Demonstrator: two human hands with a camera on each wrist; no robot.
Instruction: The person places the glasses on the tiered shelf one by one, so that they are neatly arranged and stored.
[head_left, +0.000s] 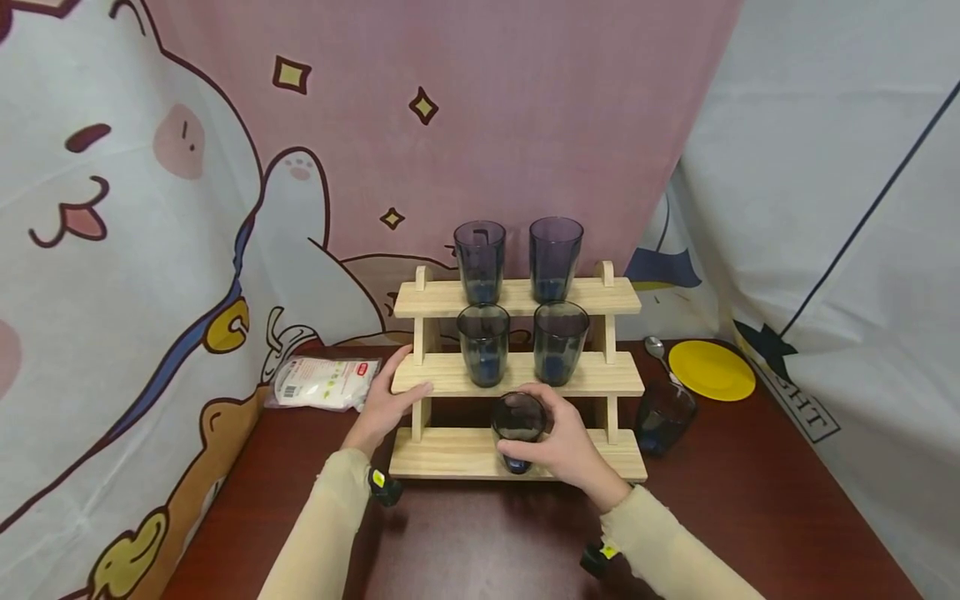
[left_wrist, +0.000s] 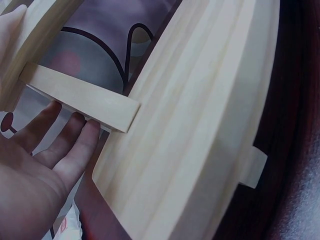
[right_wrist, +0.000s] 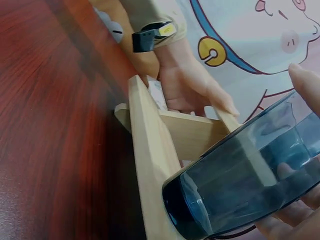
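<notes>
My right hand [head_left: 562, 446] grips a dark blue-grey drinking glass [head_left: 519, 425] from its right side, thumb in front. The base of this glass [right_wrist: 235, 185] is at the bottom shelf of a wooden three-tier rack [head_left: 517, 454]; whether it touches the board I cannot tell. At the rack's left end, my left hand [head_left: 384, 408] holds the middle shelf, its thumb over the front edge. Its fingers [left_wrist: 80, 150] lie against the wooden upright. Two glasses [head_left: 483, 346] stand on the middle shelf, and two purplish glasses [head_left: 555, 258] on the top one.
To the right of the rack, another dark glass [head_left: 665, 417] is on the reddish-brown table [head_left: 480, 542]. Behind it lie a spoon [head_left: 656, 348] and a yellow plate [head_left: 712, 370]. A clear plastic packet [head_left: 322, 383] rests left of the rack. Printed cloth [head_left: 525, 108] hangs close behind.
</notes>
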